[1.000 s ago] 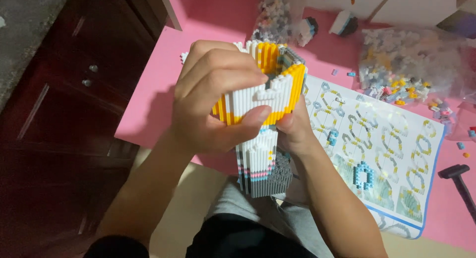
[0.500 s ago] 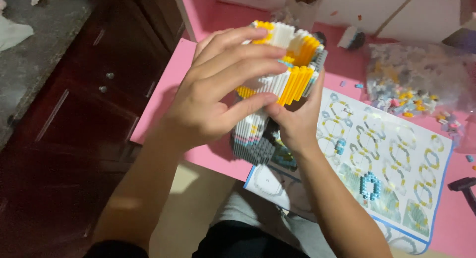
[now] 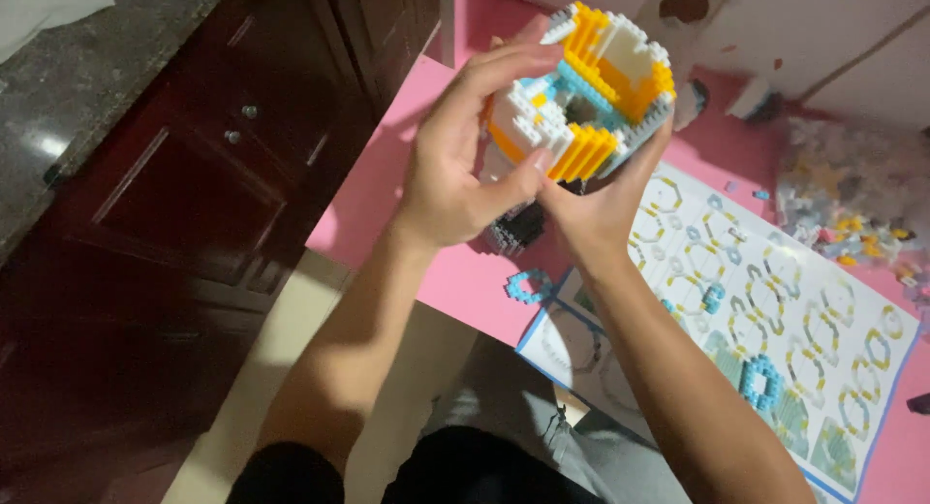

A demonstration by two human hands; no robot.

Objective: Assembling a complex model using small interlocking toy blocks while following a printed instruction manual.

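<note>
Head view: I see left hand (image 3: 455, 165) and right hand (image 3: 591, 208) both clamped around the brick model (image 3: 581, 97), lifted and tilted above the pink table (image 3: 387, 194), hollow top toward the camera. Instruction sheet (image 3: 775, 320) lies flat underneath; loose bricks (image 3: 852, 199) bagged beyond.

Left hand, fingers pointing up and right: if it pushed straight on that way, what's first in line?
The left hand already lies against the white, yellow and light-blue small-brick model, so that is met at once. Its fingers wrap over the top; the right hand cups it from beneath. Depth behind is unclear.
</note>
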